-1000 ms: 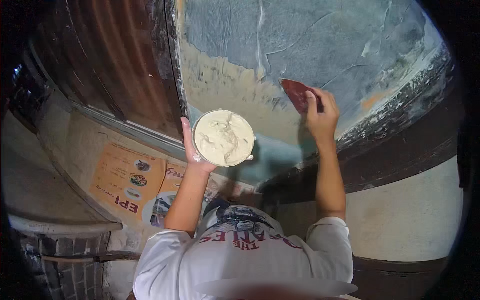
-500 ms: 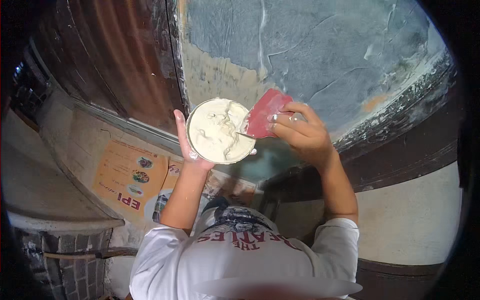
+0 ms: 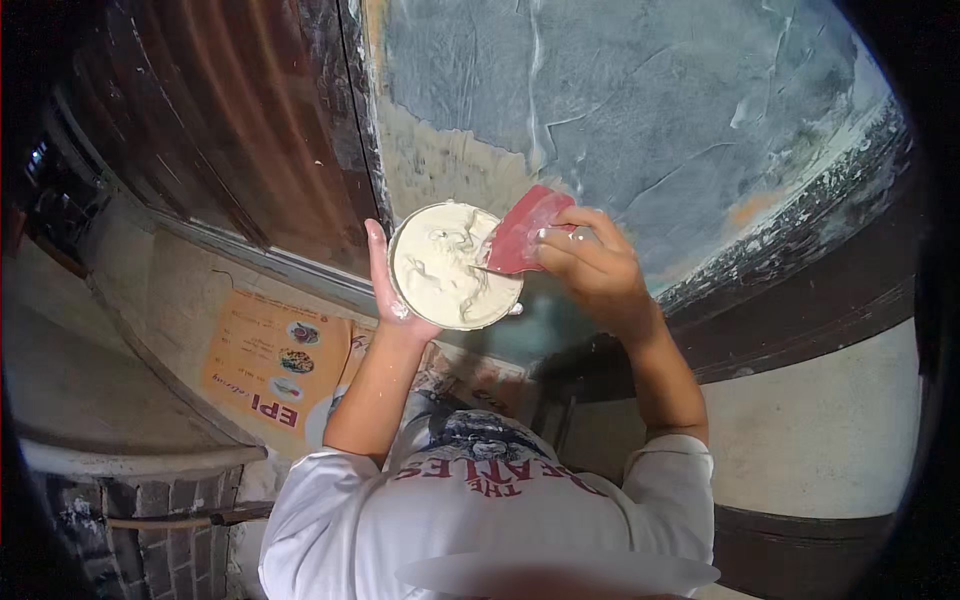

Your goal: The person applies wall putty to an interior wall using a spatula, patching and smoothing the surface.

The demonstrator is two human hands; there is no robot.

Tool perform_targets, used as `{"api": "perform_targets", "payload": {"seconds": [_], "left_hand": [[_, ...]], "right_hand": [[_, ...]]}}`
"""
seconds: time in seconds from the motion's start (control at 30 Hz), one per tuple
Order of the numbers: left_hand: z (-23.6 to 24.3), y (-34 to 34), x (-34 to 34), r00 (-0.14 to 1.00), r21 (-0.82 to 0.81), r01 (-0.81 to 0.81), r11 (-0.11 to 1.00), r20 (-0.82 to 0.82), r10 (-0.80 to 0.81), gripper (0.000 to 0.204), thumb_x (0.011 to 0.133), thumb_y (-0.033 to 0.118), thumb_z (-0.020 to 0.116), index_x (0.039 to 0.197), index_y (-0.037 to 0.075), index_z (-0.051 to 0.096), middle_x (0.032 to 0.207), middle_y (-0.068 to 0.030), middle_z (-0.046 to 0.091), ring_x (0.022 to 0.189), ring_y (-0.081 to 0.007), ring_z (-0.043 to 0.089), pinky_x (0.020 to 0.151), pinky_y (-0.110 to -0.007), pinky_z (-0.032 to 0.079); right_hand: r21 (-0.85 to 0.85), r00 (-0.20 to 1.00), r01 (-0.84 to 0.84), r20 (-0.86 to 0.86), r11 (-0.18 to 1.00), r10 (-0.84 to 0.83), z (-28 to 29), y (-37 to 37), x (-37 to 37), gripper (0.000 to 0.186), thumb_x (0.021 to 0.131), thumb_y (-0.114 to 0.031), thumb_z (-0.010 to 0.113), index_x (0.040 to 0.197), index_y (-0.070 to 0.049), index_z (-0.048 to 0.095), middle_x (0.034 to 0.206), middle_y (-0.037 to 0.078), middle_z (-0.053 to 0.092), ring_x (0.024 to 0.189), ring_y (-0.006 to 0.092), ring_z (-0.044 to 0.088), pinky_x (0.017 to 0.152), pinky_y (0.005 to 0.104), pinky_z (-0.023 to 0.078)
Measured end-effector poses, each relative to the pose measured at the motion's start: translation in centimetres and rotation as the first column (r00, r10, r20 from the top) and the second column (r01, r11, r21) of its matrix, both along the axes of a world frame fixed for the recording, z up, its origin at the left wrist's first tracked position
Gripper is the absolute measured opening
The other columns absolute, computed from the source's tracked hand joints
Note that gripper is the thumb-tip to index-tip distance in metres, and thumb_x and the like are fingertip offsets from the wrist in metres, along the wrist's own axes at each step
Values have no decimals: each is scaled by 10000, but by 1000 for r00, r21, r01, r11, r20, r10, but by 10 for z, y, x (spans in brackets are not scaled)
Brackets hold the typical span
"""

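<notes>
A round tub of cream-coloured paste point(image 3: 440, 265) rests in my left hand point(image 3: 405, 312), its thumb up along the left side and a fingertip showing at the right rim. The paste is thick and stirred into ridges, and white smears mark the palm. My right hand point(image 3: 598, 262) is closed on a red scraper point(image 3: 524, 232), its flat blade tilted over the tub's right rim. The blade's lower corner touches the paste. White blobs stick to the right fingers. Most of the tub's outside is hidden from above.
Ahead stands a wall point(image 3: 640, 90) with grey-blue paint and rough patches of filler. A dark brown wooden door point(image 3: 230, 120) borders it on the left. An orange printed sheet point(image 3: 270, 355) lies on the floor. A rounded ledge point(image 3: 140, 462) curves at the lower left.
The tub has shifted slightly right and down in view, along with my left hand. The red scraper has come a little further left over the paste.
</notes>
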State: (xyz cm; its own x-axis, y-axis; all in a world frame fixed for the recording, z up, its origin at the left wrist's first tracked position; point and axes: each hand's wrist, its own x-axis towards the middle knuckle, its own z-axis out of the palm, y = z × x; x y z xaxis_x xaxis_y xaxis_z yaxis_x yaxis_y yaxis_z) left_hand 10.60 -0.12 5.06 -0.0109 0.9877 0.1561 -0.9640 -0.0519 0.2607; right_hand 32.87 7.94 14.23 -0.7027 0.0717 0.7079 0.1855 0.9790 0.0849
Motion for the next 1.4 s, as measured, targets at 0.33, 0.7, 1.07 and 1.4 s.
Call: {"api": "perform_targets", "payload": {"seconds": [0.33, 0.7, 1.07, 1.4], "left_hand": [[-4, 1, 0, 993, 7, 58, 998, 102, -59, 936, 939, 756, 429, 1414, -45, 512, 1390, -243, 583, 1220, -392, 608, 1063, -529, 474], [-31, 14, -13, 997, 27, 67, 997, 39, -68, 973, 917, 806, 378, 1432, -9, 507, 1405, -205, 579, 1273, -378, 573, 1077, -550, 457], [-41, 20, -25, 997, -91, 69, 993, 43, -66, 972, 883, 829, 416, 1418, 26, 532, 1404, -193, 581, 1263, -406, 567, 1060, -627, 439], [-46, 23, -32, 992, -70, 88, 994, 100, -81, 975, 883, 834, 409, 1418, 28, 528, 1409, -201, 574, 1264, -419, 565, 1041, -655, 443]], "right_hand": [[1, 994, 72, -83, 997, -71, 2, -6, -9, 256, 703, 6, 705, 944, -78, 713, 980, 46, 723, 969, 311, 666, 848, 388, 560], [-11, 950, 227, -217, 974, -223, -5, 5, 9, 231, 754, 42, 686, 957, -58, 729, 922, 63, 727, 817, 288, 644, 717, 363, 522], [-304, 754, 536, -247, 788, -608, -48, 66, 38, 140, 882, -13, 672, 1016, -13, 716, 938, 120, 724, 859, 320, 635, 775, 403, 506], [-296, 742, 533, -287, 793, -606, -60, 73, 38, 123, 886, -45, 679, 1001, -28, 721, 944, 114, 725, 900, 323, 645, 817, 399, 511]]}}
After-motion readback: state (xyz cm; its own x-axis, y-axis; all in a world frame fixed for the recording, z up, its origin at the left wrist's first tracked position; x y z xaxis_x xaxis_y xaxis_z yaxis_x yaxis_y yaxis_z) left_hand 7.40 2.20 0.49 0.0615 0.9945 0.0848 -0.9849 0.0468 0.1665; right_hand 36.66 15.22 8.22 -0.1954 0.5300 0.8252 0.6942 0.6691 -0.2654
